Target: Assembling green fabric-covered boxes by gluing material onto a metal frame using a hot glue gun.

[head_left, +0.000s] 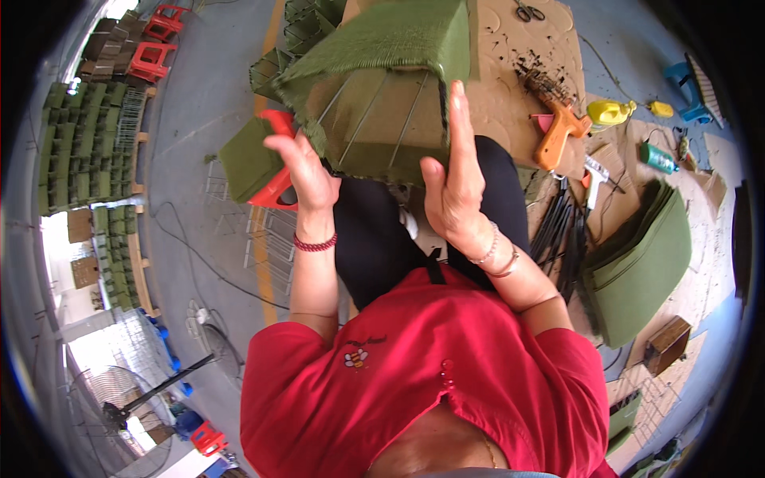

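A green woven-fabric basket [386,40] on a thin wire frame is tilted in front of me, its open side toward me. Bare wires cross that opening. My right hand [460,182] stands upright along the basket's right edge, fingers straight and thumb apart. At the lower left corner is my left hand [309,177], also open, with the thumb spread; some of its fingers are foreshortened. Neither hand closes round the basket. Whether the palms press on its sides, I cannot tell.
A cardboard-topped surface [510,64] holds scissors [529,11], an orange-handled tool [558,135] and a yellow bottle [610,113]. Right of my knees lie a white glue gun [594,179], black strips [558,227] and stacked green panels [641,267]. A red stool [275,191] stands left; a fan [119,410] lower left.
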Motion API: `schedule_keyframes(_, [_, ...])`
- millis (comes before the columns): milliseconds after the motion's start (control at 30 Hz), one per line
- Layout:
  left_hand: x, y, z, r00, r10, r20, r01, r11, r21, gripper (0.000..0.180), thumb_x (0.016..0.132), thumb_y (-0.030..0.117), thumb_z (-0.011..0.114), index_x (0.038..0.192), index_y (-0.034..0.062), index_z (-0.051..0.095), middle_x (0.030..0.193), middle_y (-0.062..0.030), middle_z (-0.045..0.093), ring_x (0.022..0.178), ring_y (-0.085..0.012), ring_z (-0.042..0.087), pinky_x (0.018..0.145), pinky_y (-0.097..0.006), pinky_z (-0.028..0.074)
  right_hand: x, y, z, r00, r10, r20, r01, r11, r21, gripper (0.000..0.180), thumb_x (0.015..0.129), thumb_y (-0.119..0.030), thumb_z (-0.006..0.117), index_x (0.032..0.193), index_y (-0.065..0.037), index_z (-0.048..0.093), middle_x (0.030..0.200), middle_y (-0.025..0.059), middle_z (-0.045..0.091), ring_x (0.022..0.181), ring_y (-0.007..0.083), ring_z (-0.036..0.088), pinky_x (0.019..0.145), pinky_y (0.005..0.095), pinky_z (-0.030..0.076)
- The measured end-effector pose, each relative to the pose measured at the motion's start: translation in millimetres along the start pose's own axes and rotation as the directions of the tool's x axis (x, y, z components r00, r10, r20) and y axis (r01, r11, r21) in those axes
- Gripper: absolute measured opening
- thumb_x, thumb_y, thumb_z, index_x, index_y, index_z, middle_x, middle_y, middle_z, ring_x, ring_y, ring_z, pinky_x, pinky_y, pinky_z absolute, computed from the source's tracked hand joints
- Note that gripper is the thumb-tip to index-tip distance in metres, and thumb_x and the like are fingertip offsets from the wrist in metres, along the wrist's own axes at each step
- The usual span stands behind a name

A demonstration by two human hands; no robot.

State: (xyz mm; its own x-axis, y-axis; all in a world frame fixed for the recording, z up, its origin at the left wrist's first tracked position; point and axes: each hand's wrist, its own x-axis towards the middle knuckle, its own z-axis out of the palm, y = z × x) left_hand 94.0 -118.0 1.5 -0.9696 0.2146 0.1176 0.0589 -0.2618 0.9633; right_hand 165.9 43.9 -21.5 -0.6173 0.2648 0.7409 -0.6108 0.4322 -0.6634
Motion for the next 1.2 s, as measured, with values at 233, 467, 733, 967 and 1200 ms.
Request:
schedule_keyframes(233, [-19,17,16,0.934,0.342,-0.103,-0.356,0.91,-0.211,0.112,0.078,0.085,0.012,0.145,-0.0043,0.02,0.15,-0.0131,0.028,0.137,-0.0242,0.028,0.113,-0.041,0.022,4,6,-7,0.932,-0.271,-0.24,0.293,0.954,0.059,0.051,0.1,-0.021,0.043,0.141,0.006,0.03,0.138,0.0319,0.039,0.129,0.0468,0.039,0.106,0.052,0.033])
schedule_keyframes(467, [-38,9,0,0.918,0.395,-0.012,-0.392,0.907,-0.155,0.118,0.073,0.088,0.013,0.145,-0.0051,0.019,0.15,-0.0135,0.028,0.137,-0.025,0.027,0.114,-0.042,0.021,4,13,3,0.874,-0.342,-0.344,0.379,0.924,0.043,0.046,0.1,-0.019,0.041,0.139,0.006,0.032,0.136,0.031,0.043,0.126,0.0454,0.044,0.104,0.05,0.036])
schedule_keyframes(733, [-45,31,42,0.941,0.337,-0.014,-0.337,0.942,0.008,0.118,0.073,0.089,0.014,0.147,-0.0027,0.013,0.152,-0.0142,0.023,0.139,-0.026,0.023,0.114,-0.042,0.017,-3,37,7,0.943,-0.091,-0.32,0.128,0.987,0.097,0.044,0.095,-0.002,0.046,0.137,0.009,0.036,0.135,0.0245,0.048,0.124,0.0305,0.051,0.102,0.0334,0.039])
schedule_keyframes(967, [-28,41,54,0.939,0.343,0.006,-0.342,0.934,0.105,0.102,0.083,0.079,0.011,0.149,0.0004,0.01,0.156,-0.0141,0.011,0.144,-0.0267,0.012,0.116,-0.042,0.009,5,30,9,0.945,0.237,-0.224,-0.204,0.966,0.16,0.045,0.095,0.001,0.046,0.139,-0.003,0.04,0.133,0.0174,0.052,0.12,0.0256,0.055,0.097,0.0302,0.042])
schedule_keyframes(1200, [-2,28,40,0.981,0.193,0.0,-0.193,0.981,0.031,0.097,0.088,0.074,0.018,0.147,-0.0033,0.013,0.155,-0.0158,0.014,0.142,-0.0295,0.017,0.116,-0.043,0.016,12,32,12,0.874,0.466,-0.141,-0.431,0.875,0.219,0.04,0.098,-0.008,0.044,0.137,-0.004,0.042,0.125,0.0197,0.057,0.118,0.0291,0.055,0.096,0.0328,0.042])
